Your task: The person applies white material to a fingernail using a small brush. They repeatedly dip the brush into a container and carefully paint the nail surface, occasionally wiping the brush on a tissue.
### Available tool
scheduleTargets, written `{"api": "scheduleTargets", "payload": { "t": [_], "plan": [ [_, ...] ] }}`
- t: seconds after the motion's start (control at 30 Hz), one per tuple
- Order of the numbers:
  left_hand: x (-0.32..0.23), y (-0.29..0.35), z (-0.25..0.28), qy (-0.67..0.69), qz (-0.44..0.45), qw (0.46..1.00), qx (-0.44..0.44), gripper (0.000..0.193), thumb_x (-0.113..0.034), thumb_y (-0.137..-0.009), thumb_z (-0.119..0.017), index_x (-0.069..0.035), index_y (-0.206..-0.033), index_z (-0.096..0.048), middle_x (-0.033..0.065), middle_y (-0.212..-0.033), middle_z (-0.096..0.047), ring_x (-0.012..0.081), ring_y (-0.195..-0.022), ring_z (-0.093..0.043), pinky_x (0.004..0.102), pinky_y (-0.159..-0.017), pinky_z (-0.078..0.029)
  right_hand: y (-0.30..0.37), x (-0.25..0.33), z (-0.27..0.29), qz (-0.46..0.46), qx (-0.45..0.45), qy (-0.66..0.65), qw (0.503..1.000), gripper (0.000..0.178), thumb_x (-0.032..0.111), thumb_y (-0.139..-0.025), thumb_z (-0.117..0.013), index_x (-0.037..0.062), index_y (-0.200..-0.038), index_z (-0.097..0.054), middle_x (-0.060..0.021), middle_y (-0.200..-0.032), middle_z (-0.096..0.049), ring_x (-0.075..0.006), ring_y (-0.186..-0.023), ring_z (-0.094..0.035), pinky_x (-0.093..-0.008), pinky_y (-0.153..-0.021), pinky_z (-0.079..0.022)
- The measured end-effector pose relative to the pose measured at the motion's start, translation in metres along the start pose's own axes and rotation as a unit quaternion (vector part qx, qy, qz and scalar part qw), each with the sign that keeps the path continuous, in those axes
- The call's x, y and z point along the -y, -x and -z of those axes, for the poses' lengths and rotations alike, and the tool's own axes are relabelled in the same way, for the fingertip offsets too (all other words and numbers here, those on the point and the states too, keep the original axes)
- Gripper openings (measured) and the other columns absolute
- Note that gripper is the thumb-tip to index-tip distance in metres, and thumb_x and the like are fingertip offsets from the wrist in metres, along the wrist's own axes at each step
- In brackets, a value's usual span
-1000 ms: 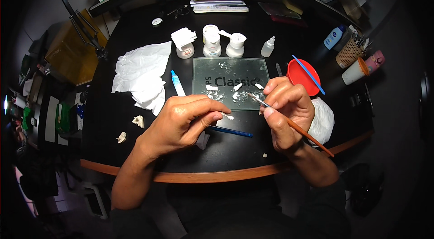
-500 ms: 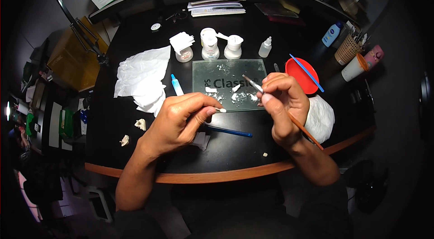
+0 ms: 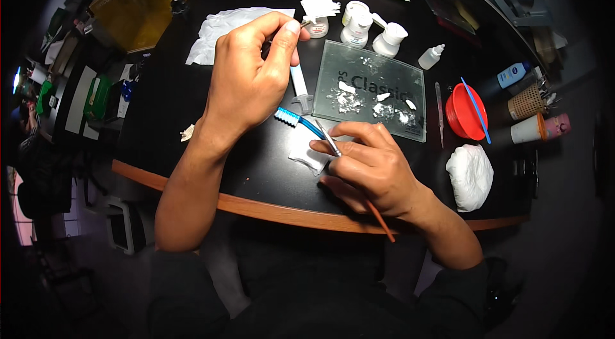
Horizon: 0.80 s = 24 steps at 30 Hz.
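Observation:
My left hand (image 3: 251,79) is raised at the plate's left, thumb and forefinger pinched on a thin metal tool (image 3: 303,24). A tiny pale piece seems to sit at its tip, though it blends with the white jar behind. In my right hand (image 3: 378,163) is a fine paintbrush (image 3: 380,220) with a brown handle and metal ferrule, its tip pointing up and left. Below that tip lie a blue tool with a ridged end (image 3: 287,116) and a folded white paper (image 3: 307,152). White powder and lumps (image 3: 350,102) are spread over the glass plate (image 3: 330,63).
Behind the plate stand white jars (image 3: 355,34) and a dropper bottle (image 3: 432,56). To the right are a red bowl (image 3: 458,122) with a blue stick across it, and a white crumpled lump (image 3: 471,179). A syringe (image 3: 300,86) and tissue (image 3: 211,34) lie left.
The view has turned, so the desk appears tilted. My left hand has risen away from the plate's front edge with its tool. My right hand has lowered toward the desk edge, still holding the paintbrush.

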<state>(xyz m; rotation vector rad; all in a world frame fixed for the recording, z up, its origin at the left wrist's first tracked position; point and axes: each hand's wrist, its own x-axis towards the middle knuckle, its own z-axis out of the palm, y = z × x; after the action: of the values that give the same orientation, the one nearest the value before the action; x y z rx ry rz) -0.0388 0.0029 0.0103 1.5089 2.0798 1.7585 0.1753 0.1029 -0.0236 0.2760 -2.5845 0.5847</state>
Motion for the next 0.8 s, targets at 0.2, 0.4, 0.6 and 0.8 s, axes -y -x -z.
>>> {"api": "scheduleTargets", "payload": {
  "t": [0.2, 0.4, 0.6, 0.8],
  "plan": [
    [0.002, 0.004, 0.0, 0.047, 0.031, 0.997, 0.048, 0.025, -0.016, -0.103, -0.056, 0.0, -0.093, -0.074, 0.0023, -0.066, -0.064, 0.0065, -0.059, -0.055, 0.0262, -0.054, -0.041, 0.007, -0.004, -0.008, 0.002, 0.027, 0.048, 0.998, 0.015, 0.009, -0.077, -0.081, 0.0109, -0.083, -0.068, 0.001, -0.085, -0.072, -0.0236, -0.101, -0.067, -0.0393, -0.083, -0.042],
    [-0.007, 0.012, -0.003, 0.101, 0.122, 0.971, 0.181, 0.031, -0.021, -0.107, -0.052, 0.001, -0.097, -0.072, 0.0003, -0.069, -0.06, 0.0051, -0.062, -0.051, 0.0239, -0.058, -0.038, 0.007, -0.006, 0.014, -0.075, -0.245, -0.032, 0.966, 0.019, -0.004, -0.073, -0.078, 0.0058, -0.075, -0.062, -0.0072, -0.076, -0.072, -0.0237, -0.084, -0.064, -0.0354, -0.072, -0.053],
    [-0.021, 0.016, -0.008, 0.057, 0.116, 0.956, 0.263, 0.031, -0.018, -0.105, -0.054, 0.004, -0.094, -0.073, 0.0052, -0.069, -0.063, 0.0097, -0.065, -0.059, 0.0271, -0.061, -0.043, 0.016, -0.023, 0.029, -0.096, -0.323, -0.061, 0.94, 0.034, -0.009, -0.088, -0.073, 0.0092, -0.085, -0.045, -0.0167, -0.097, -0.076, -0.0218, -0.092, -0.056, -0.0355, -0.085, -0.047],
    [-0.019, 0.018, -0.01, 0.038, 0.051, 0.957, 0.282, 0.024, -0.014, -0.102, -0.058, 0.003, -0.093, -0.074, 0.0049, -0.061, -0.061, 0.0107, -0.058, -0.059, 0.0283, -0.055, -0.042, 0.013, -0.027, 0.031, -0.06, -0.285, -0.034, 0.956, 0.031, -0.005, -0.084, -0.078, 0.009, -0.082, -0.051, -0.0137, -0.094, -0.08, -0.0212, -0.091, -0.062, -0.0345, -0.084, -0.049]
  ]
}}
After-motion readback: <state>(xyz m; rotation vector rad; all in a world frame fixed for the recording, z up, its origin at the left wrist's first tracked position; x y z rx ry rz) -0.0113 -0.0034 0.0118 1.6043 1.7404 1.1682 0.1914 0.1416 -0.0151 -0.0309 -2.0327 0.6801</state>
